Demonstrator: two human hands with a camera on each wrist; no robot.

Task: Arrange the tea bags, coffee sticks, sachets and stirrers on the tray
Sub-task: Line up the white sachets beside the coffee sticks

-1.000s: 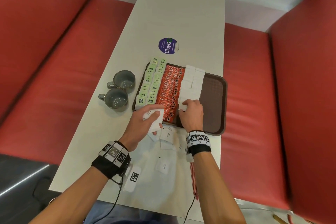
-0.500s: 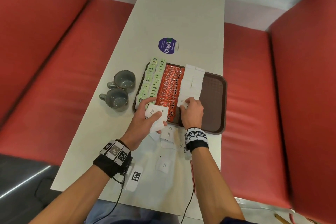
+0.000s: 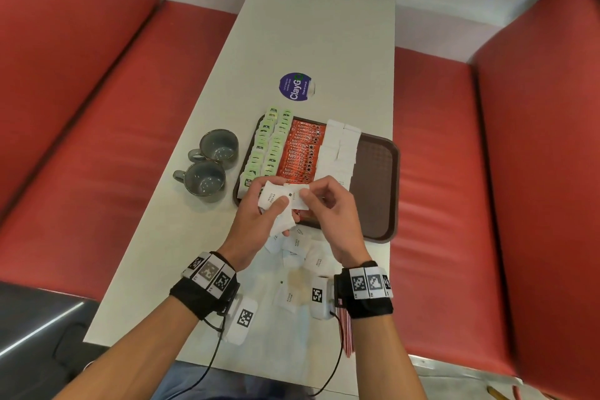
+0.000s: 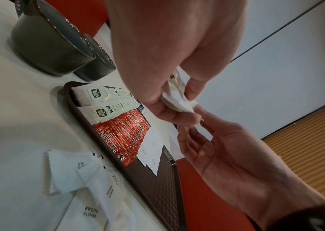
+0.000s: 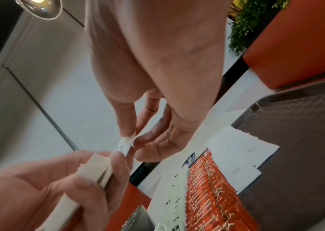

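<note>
The brown tray (image 3: 378,172) holds rows of green tea bags (image 3: 268,146), red coffee sticks (image 3: 302,153) and white sugar sachets (image 3: 337,153); its right part is bare. Over the tray's near left corner my left hand (image 3: 271,201) grips a small stack of white sugar sachets (image 3: 274,204), the same stack (image 5: 96,170) seen in the right wrist view. My right hand (image 3: 306,196) pinches the end of the top sachet (image 3: 293,196) between thumb and forefinger (image 5: 124,145). More loose sachets (image 3: 302,247) lie on the table under my hands. Red stirrers (image 3: 345,328) lie by my right wrist.
Two grey mugs (image 3: 211,166) stand left of the tray. A round purple sticker (image 3: 295,87) is on the table beyond it. Red bench seats (image 3: 435,172) run along both sides of the narrow white table (image 3: 324,26).
My right hand has come off the sachet row on the tray and moved left to the stack. My left hand has lifted the stack toward it.
</note>
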